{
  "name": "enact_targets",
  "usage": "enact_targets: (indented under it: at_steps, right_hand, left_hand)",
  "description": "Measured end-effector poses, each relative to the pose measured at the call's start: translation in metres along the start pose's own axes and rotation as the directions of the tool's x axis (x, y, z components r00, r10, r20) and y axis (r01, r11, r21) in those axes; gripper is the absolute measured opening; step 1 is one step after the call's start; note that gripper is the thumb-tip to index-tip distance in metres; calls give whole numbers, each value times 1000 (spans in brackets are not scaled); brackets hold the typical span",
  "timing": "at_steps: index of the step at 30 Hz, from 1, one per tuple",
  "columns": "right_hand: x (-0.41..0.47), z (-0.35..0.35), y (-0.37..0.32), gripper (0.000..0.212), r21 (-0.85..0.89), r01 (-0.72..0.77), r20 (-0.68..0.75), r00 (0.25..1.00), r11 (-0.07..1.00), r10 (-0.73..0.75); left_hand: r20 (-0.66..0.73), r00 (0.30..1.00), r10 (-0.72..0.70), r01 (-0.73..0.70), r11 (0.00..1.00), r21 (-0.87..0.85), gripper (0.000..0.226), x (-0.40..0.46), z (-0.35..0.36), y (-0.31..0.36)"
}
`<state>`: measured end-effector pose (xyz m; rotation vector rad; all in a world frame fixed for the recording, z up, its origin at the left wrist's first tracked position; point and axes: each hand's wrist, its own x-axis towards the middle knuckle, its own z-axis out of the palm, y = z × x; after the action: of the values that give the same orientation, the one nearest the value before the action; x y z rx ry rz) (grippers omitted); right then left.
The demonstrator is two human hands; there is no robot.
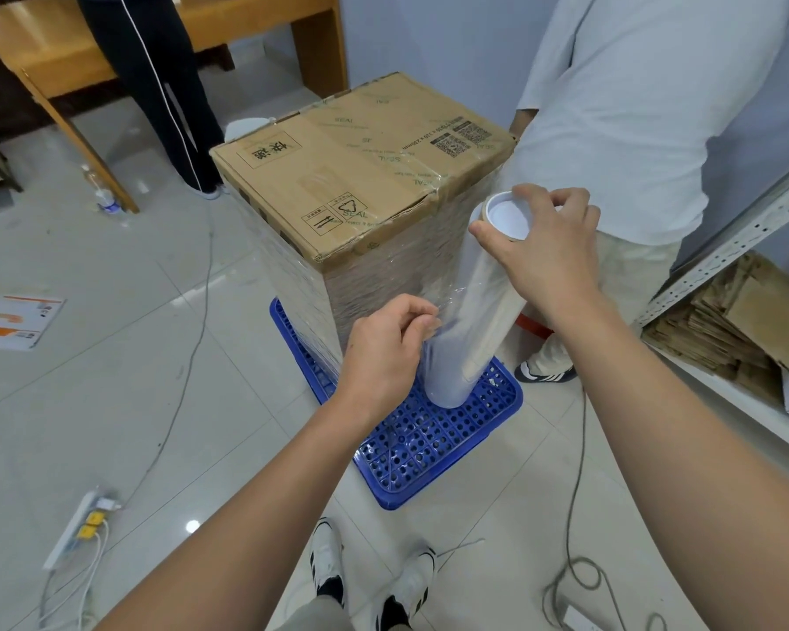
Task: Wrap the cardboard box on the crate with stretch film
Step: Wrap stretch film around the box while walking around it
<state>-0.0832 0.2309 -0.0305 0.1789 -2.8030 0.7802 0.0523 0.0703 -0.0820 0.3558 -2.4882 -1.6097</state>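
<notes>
A tall brown cardboard box [361, 175] stands on a blue perforated plastic crate [433, 444]; clear stretch film covers its sides. A roll of stretch film [470, 311] stands upright on the crate beside the box's near right corner. My right hand [552, 248] grips the roll's top end, fingers curled around the cardboard core. Lower down, my left hand [388, 348] pinches the loose film edge where it leaves the roll toward the box.
A person in a white shirt [647, 107] stands right behind the box. Another person's dark trousers [165, 84] are at the back left by a wooden table [42, 52]. A shelf with flattened cardboard [739, 330] is on the right. Cables and a power strip [83, 526] lie on the floor.
</notes>
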Motion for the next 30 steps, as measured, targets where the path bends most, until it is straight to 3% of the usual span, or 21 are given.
enact_targets:
  at_steps: [9, 14, 19, 23, 27, 30]
  right_hand:
    - [2, 4, 3, 73, -33, -32, -47, 998, 999, 30]
    - [-3, -1, 5, 68, -125, 157, -12, 987, 980, -160]
    - [-12, -10, 0, 61, -127, 583, 177, 809, 802, -561]
    - [-12, -9, -16, 49, -141, 757, 434, 626, 638, -647]
    - [-9, -4, -26, 19, -124, 762, 525, 593, 635, -610]
    - [-5, -6, -26, 13, -86, 736, 531, 604, 671, -594]
  left_hand:
    - [-5, 1000, -6, 6, 1000, 11, 10, -11, 7, 0]
    - [-55, 998, -18, 14, 998, -67, 16, -5, 2, -3]
    - [-89, 996, -5, -6, 993, -118, 12, 2, -2, -9]
    - [-78, 996, 39, -48, 992, -116, 13, 5, -3, -12]
    - [-54, 998, 43, -53, 975, -217, 16, 4, -1, -16]
    - [43, 999, 25, -13, 966, -258, 15, 6, 3, -29]
